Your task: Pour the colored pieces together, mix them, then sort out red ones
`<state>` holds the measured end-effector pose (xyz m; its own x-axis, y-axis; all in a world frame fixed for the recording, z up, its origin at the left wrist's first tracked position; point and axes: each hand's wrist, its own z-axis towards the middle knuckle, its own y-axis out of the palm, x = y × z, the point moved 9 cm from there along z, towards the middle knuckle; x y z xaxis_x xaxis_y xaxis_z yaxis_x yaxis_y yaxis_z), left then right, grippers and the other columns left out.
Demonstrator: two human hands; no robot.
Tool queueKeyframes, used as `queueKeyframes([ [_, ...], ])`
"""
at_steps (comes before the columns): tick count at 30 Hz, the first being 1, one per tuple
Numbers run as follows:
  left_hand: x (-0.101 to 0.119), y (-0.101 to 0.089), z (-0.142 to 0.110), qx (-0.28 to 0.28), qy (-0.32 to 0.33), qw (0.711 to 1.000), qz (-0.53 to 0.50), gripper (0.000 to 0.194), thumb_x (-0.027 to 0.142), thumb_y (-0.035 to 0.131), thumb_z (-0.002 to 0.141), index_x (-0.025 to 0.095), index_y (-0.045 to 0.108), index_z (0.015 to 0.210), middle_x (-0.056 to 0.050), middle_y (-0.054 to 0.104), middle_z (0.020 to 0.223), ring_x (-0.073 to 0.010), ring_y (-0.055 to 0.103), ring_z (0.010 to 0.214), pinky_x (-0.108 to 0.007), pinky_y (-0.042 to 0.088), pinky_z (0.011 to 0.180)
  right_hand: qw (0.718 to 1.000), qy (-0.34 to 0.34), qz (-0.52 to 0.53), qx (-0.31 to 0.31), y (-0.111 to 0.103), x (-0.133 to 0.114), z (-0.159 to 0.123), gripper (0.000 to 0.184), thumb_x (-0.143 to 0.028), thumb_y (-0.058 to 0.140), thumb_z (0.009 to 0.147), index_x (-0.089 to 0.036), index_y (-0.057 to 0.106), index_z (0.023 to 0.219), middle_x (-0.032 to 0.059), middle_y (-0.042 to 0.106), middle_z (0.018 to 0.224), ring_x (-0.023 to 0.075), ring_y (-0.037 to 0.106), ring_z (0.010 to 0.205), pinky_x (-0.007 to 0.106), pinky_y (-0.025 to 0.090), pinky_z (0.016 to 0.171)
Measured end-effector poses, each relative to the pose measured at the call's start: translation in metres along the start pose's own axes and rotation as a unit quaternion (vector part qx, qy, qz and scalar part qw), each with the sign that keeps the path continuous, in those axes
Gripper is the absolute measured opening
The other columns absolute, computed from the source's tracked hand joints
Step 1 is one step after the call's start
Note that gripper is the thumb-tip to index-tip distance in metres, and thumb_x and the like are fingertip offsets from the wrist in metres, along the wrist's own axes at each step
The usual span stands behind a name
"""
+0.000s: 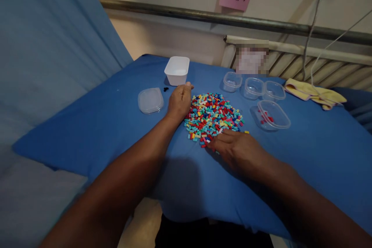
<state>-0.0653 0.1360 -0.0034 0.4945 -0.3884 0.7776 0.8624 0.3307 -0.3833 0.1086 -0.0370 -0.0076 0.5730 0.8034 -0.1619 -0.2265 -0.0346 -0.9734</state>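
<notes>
A heap of small multicoloured plastic building bricks (213,114) lies spread on the blue cloth. My left hand (179,102) stands on its edge against the heap's left side, thumb uppermost. It looks open and cupped, with part of its fingers hidden from me. At the near right edge of the heap is my right hand (232,145), back upward. Its fingers are bent and drawn together, tips down among the bricks; whatever is between them is hidden. Red pieces (267,118) show in or beneath a tilted clear tub (276,114) to the right.
A white container (177,70) stands behind my left hand, near a clear lid (150,100) and small black pieces (166,89). Clear tubs (254,88) sit at back right, beside a yellow cloth (315,93). A radiator (328,60) and metal rail (203,16) run behind.
</notes>
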Motion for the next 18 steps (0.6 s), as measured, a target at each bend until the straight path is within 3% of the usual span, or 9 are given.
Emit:
queueKeyframes([
  [6, -0.015, 0.001, 0.001, 0.021, -0.037, 0.999, -0.024, 0.063, 0.063, 0.038, 0.109, 0.017, 0.081, 0.108, -0.013, 0.081, 0.115, -0.0305, 0.074, 0.114, -0.046, 0.054, 0.106, 0.994, 0.042, 0.105, 0.01, -0.003, 0.008, -0.005, 0.021, -0.013, 0.055, 0.106, -0.019, 0.069, 0.119, 0.0065, 0.074, 0.104, 0.0193, 0.068, 0.091, 0.031, 0.051, 0.08],
  [12, -0.022, 0.007, 0.002, -0.009, -0.053, 0.998, -0.033, 0.066, 0.068, 0.038, 0.108, 0.018, 0.081, 0.11, -0.013, 0.081, 0.117, -0.0305, 0.074, 0.116, -0.045, 0.054, 0.108, 0.947, 0.136, 0.263, 0.125, -0.028, 0.044, -0.028, 0.022, -0.021, 0.058, 0.105, -0.023, 0.066, 0.126, 0.0023, 0.073, 0.099, 0.0165, 0.067, 0.082, 0.029, 0.054, 0.074],
  [18, -0.005, 0.006, -0.005, -0.033, -0.093, 0.99, -0.104, 0.069, 0.07, 0.039, 0.107, 0.015, 0.077, 0.124, -0.016, 0.076, 0.133, -0.0327, 0.069, 0.129, -0.05, 0.05, 0.116, 0.906, 0.227, 0.273, 0.231, -0.056, 0.093, -0.065, 0.026, -0.032, 0.068, 0.102, -0.025, 0.071, 0.127, 0.0047, 0.075, 0.102, 0.0193, 0.071, 0.088, 0.033, 0.059, 0.08],
])
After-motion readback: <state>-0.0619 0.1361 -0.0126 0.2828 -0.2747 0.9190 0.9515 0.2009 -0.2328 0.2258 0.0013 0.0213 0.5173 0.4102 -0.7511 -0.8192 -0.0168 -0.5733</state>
